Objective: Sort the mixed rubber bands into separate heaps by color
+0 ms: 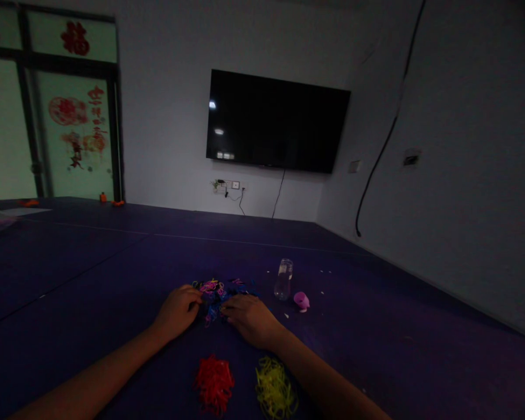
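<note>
A mixed pile of small rubber bands (213,298), in blue, pink, black and yellow, lies on the purple surface between my hands. At its left edge is my left hand (179,309), fingers bent together against the bands. My right hand (250,319) reaches over the pile's right side, its fingers drawn together and curled down. Whatever either hand's fingertips pinch is too small and dark to make out. Nearer to me are a heap of red rubber bands (214,385) and, beneath my right forearm's inner side, a heap of yellow-green rubber bands (275,388).
A clear bottle (283,281) stands to the right of the pile, beside a small pink cup-like thing (301,301). Small white scraps are scattered around them. The purple surface (114,256) reaches back to a wall with a television (275,122). A black cable (382,149) hangs at the right.
</note>
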`<state>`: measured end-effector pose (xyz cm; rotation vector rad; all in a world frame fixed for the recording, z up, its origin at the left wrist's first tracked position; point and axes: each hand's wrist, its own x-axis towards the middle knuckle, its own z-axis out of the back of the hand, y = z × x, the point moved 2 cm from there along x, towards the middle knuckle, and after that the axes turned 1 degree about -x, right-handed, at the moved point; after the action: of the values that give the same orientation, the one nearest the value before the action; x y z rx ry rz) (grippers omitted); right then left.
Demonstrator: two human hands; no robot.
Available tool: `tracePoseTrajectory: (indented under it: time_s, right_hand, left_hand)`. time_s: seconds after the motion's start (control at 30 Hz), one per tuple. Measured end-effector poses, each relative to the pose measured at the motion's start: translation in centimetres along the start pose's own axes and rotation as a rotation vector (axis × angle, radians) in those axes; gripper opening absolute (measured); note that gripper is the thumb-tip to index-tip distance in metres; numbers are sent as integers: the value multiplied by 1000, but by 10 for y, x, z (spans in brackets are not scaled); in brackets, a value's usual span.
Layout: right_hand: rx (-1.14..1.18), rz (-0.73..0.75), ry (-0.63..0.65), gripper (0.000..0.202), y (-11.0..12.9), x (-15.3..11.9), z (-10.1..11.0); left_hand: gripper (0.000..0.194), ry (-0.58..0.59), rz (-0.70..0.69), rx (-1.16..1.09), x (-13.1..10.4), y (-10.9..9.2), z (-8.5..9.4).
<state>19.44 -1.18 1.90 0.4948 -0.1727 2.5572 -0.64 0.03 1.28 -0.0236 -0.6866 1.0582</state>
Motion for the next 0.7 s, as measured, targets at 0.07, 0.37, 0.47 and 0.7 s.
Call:
tracePoseTrajectory:
  time_s: [0.07,0.37,0.47,0.7]
  right_hand:
    - [9,-16,15,27,-1,0,0]
    - [41,-2,33,27,2,0,2]
    - [42,6,24,26,1,0,1]
    - [28,-35,-3,26,0,0,-1]
  left_hand:
    - [28,11,-2,-1,0,0,0]
    - [43,37,-114,-3,0,-2,-2]
    - [45,66,-144,19,1,-2,-3]
    - [49,10,-85,-44,3,4,-5]
